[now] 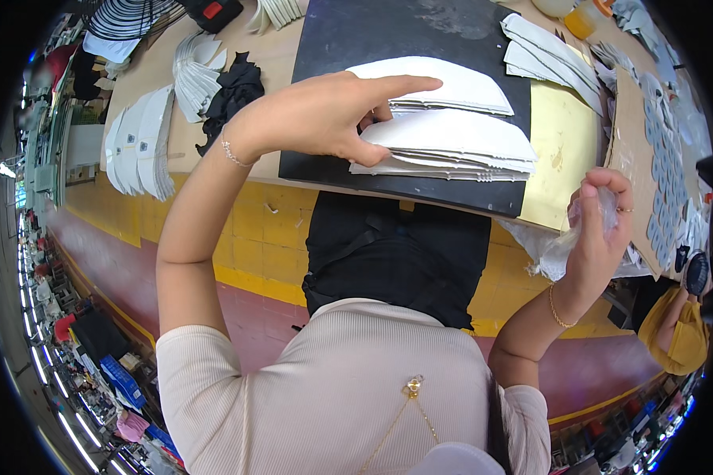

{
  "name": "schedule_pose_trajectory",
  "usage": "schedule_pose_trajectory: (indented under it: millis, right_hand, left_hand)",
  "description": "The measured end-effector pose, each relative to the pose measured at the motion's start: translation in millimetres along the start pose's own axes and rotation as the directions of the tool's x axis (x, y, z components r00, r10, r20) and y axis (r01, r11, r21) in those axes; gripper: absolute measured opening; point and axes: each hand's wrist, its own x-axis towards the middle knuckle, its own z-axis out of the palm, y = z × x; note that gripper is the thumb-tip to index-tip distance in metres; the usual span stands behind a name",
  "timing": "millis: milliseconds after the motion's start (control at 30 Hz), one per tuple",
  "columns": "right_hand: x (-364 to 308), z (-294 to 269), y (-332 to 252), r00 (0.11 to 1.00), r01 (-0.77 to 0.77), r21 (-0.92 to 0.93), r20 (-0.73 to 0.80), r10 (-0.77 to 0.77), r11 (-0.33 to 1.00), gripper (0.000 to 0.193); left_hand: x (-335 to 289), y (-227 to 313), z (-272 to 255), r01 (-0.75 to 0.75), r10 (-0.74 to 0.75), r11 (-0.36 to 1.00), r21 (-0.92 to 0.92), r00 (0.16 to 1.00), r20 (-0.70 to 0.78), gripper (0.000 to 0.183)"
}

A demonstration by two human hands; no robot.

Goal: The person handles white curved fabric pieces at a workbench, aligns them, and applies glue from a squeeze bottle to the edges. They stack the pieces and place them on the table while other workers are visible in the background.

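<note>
Resting on the black rectangular mat [348,47] atop the bench [566,134], the stack of white curved visor-shaped pieces [451,146] sits under your left hand [325,115], thumb at its near edge, forefinger stretched over the upper pile. Your right hand [598,233] is closed around crumpled clear plastic film [550,249], off the bench's right corner.

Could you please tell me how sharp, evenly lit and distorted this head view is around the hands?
Head view: strong fisheye bending, the black mat and table edges curve; even bright light, faint shadows; left hand on the white curved pieces is sharp; right hand with clear plastic film slightly soft; black rim vignette.
</note>
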Motion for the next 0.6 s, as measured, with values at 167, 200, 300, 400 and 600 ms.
schedule_pose_trajectory:
  millis: [167, 200, 300, 400, 600]
  right_hand:
    - [-1.7, 6.8, 1.4, 1.0, -0.012, 0.034, 0.005, 0.012, 0.999, 0.008]
    - [-1.5, 7.0, 1.5, 1.0, -0.014, 0.033, 0.005, 0.014, 0.999, 0.008]
    - [-1.1, 6.4, 1.7, 1.0, -0.016, 0.032, 0.009, 0.016, 0.999, 0.008]
    - [-1.0, 4.8, 1.3, 1.0, -0.012, 0.029, 0.015, 0.011, 1.0, 0.008]
    - [-1.0, 3.9, 2.1, 1.0, -0.021, 0.02, 0.018, 0.02, 1.0, 0.008]
  left_hand:
    - [-4.0, -1.9, -1.3, 0.038, -0.038, 0.999, 0.005, 0.999, 0.0, 0.093]
    - [-4.4, -1.4, -1.1, 0.042, -0.042, 0.999, 0.001, 0.999, -0.001, 0.093]
    - [-4.7, 0.6, -0.9, 0.049, -0.049, 0.999, -0.006, 0.999, -0.006, 0.092]
    - [-4.2, 1.7, -1.1, 0.045, -0.045, 0.999, -0.012, 0.999, -0.01, 0.092]
    - [-2.8, 2.6, -1.1, 0.047, -0.047, 0.999, -0.014, 0.999, 0.005, 0.091]
